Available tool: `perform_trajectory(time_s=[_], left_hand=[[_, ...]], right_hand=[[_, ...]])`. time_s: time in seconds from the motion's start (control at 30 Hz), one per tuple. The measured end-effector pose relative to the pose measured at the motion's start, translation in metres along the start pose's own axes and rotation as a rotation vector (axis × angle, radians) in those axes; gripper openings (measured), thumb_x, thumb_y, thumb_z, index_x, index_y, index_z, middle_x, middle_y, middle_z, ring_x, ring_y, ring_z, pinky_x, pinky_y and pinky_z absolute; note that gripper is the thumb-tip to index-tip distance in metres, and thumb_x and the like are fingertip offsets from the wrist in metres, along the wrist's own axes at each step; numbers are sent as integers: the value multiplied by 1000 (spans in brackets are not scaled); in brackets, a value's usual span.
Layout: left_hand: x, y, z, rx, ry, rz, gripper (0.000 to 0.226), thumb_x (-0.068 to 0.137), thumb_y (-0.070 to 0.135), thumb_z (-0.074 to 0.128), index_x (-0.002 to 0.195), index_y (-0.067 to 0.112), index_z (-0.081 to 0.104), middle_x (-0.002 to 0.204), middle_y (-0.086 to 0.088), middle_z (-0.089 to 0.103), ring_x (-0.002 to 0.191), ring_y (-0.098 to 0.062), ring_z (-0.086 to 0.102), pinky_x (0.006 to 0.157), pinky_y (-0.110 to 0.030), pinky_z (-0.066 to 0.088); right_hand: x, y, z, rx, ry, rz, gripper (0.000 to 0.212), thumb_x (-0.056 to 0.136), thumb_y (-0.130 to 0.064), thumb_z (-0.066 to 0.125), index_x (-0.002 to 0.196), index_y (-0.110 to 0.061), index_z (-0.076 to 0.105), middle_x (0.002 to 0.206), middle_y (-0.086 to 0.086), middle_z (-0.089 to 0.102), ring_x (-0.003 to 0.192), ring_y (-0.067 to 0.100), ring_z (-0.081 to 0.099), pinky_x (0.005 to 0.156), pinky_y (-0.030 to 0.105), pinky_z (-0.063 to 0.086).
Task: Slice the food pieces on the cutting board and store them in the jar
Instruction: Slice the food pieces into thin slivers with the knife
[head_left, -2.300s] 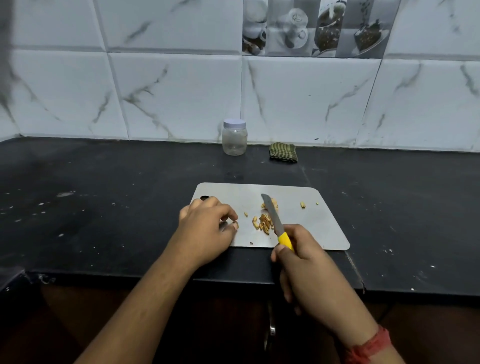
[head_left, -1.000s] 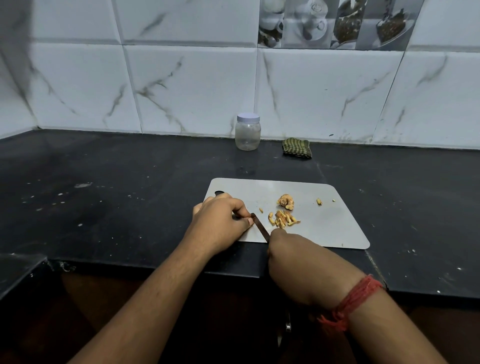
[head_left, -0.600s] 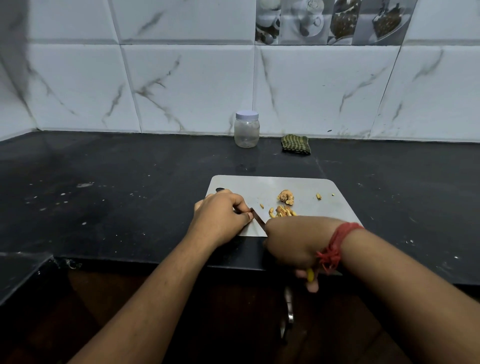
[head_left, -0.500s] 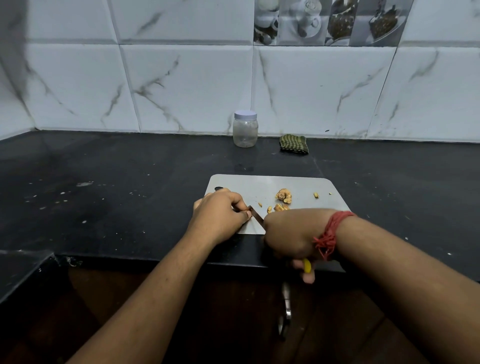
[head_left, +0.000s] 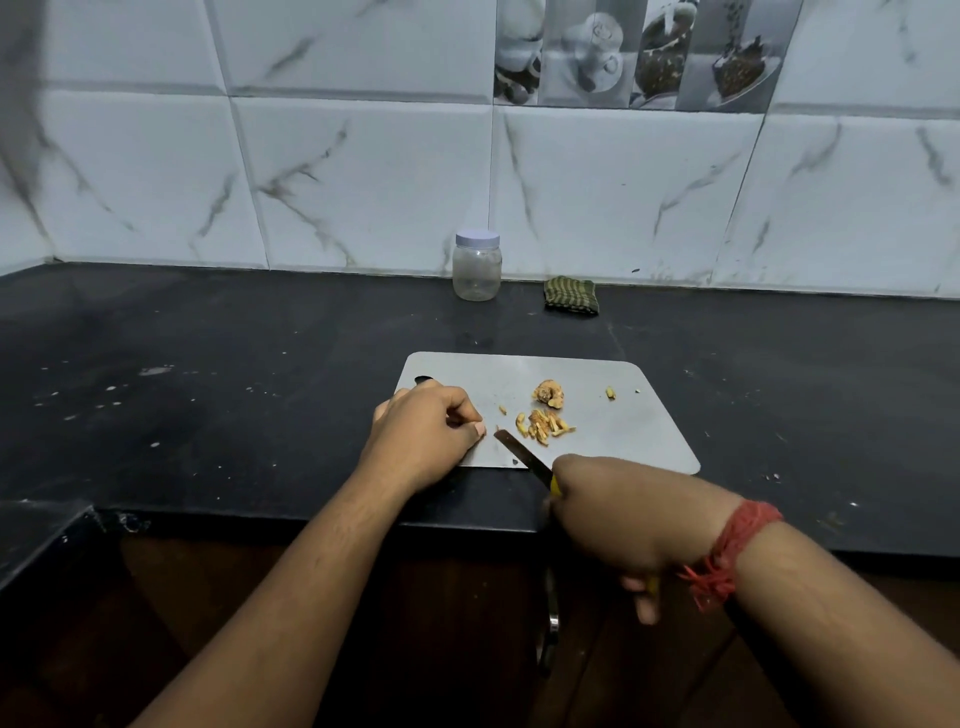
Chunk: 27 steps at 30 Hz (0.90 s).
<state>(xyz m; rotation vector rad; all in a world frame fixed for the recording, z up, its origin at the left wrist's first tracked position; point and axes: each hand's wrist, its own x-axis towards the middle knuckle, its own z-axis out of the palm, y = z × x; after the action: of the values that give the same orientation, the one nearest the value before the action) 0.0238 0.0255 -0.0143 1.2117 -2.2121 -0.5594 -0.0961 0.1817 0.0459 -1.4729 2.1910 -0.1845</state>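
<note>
1. Since half a second ago the right hand (head_left: 618, 519) has drawn back toward the counter's front edge, uncovering the near-right part of the pale grey rectangular cutting board (head_left: 623, 441) and the heap of slices it hid.
2. The right hand is wrapped around the yellow handle of a dark-bladed kitchen knife (head_left: 522, 457); the blade slants up-left across the board's near edge, its tip just beside the left thumb.
3. The left hand (head_left: 426, 431) rests on the board's near-left corner with fingers curled in and thumb against forefinger — whether a piece is pinched there cannot be told.
4. The small heap of yellow-brown sliced food pieces (head_left: 543, 426) lies mid-board, with one larger uncut yellow-brown lump (head_left: 548, 392) just behind it and a stray bit (head_left: 610, 392) off to the right.
5. The clear plastic jar with a white screw lid (head_left: 477, 266) stands closed against the white marble-veined wall tiles (head_left: 363, 182), well behind the board — nothing lies between them on the black stone counter (head_left: 208, 389).
6. A folded green striped cloth (head_left: 571, 296) lies just right of the jar.
7. A red thread band (head_left: 727, 551) circles the right wrist.
</note>
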Motion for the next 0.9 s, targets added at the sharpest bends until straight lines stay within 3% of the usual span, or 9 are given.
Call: perform_trajectory(time_s=[0.1, 0.27, 0.43, 0.6, 0.73, 0.8, 0.9], left_hand=[[-1, 0, 1, -2, -7, 27, 8, 88, 37, 70, 80, 37, 71, 93, 20, 60, 100, -4, 52, 105, -38, 36], [-4, 4, -1, -21, -30, 43, 8, 87, 35, 71, 80, 39, 72, 95, 21, 62, 102, -4, 52, 107, -43, 37], [2, 15, 3, -12, -79, 46, 10, 85, 40, 72, 76, 44, 70, 97, 21, 61, 103, -4, 52, 104, -44, 40], [8, 31, 14, 48, -80, 77, 16, 87, 41, 72, 74, 45, 65, 99, 19, 58, 106, -6, 50, 105, -43, 35], [12, 29, 10, 65, -43, 123, 4, 92, 39, 65, 95, 42, 65, 103, 19, 57, 109, -10, 49, 104, -41, 38], [10, 22, 1, 57, -82, 141, 12, 93, 38, 64, 105, 38, 64, 108, 19, 56, 114, -11, 47, 104, -39, 39], [4, 17, -5, 146, -167, 150, 9, 91, 43, 66, 99, 38, 64, 114, 21, 53, 118, -8, 38, 104, -34, 33]], right_hand=[[-11, 6, 4, 134, -44, -20, 22, 102, -31, 37, 86, -16, 40, 80, 10, 58, 37, 18, 53, 40, 26, 44], [-4, 19, 10, 307, -56, -57, 22, 100, -35, 39, 91, -15, 39, 76, 14, 60, 36, 23, 52, 39, 28, 42], [-5, 31, 6, 553, -118, -85, 20, 102, -29, 40, 93, -11, 37, 62, 5, 50, 29, 16, 40, 33, 23, 41], [-4, 50, 12, 760, 72, -126, 22, 102, -28, 39, 91, -10, 35, 53, 3, 48, 28, 20, 38, 35, 22, 38], [1, 66, 7, 964, 206, -180, 23, 102, -27, 40, 90, -9, 36, 55, 7, 45, 29, 19, 33, 36, 24, 37], [6, 71, 1, 1054, 253, -217, 20, 103, -25, 40, 88, -12, 37, 57, 7, 44, 30, 18, 30, 36, 24, 38], [20, 72, -11, 1141, 322, -266, 19, 103, -23, 40, 86, -17, 38, 57, 6, 42, 31, 17, 26, 36, 23, 36]])
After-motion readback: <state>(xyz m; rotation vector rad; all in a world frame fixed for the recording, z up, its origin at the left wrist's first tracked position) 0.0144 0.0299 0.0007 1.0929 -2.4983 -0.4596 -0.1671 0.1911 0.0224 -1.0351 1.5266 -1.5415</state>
